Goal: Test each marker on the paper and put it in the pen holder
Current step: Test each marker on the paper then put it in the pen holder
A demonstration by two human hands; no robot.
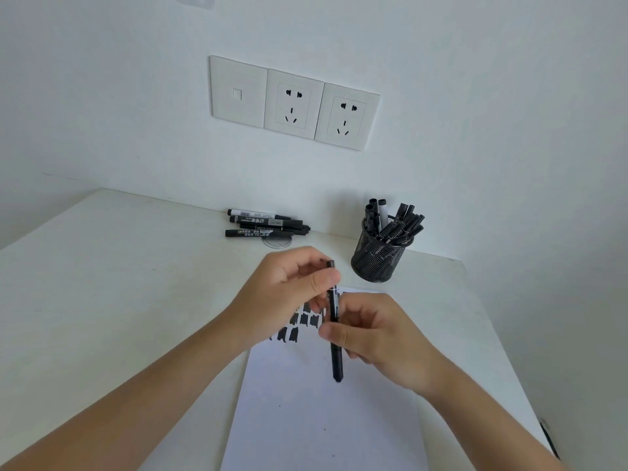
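Black marker (335, 334) held nearly upright in the middle of the frame, above the paper (326, 409), by both hands. Left hand (289, 283) coming from the lower left, thumb and fingers pinching the upper part of the marker near its top end; fingers curled together, not spread. Right hand (380, 338) coming from the lower right, thumb and bent fingers closed around the middle of the barrel; lower end of the marker sticking out below this hand, over bare paper. Cannot tell whether the cap is on or off at either end.

White paper lying on the pale table (119, 283), reaching from the centre down to the bottom edge of the frame. Rows of black test marks (299, 322) on the upper part of the sheet, partly hidden behind the left hand.

Black mesh pen holder (379, 256) standing upright on the table, right of centre, just beyond the top corner of the paper, apart from both hands. Many black markers inside, leaning to different sides.

Pile of loose markers (266, 224) lying flat near the far edge of the table, above the left hand, close to the wall, well apart from the holder. Round clear disc (277, 241) just in front of this pile.

White wall sockets (294, 102) on the wall, upper centre of the frame.
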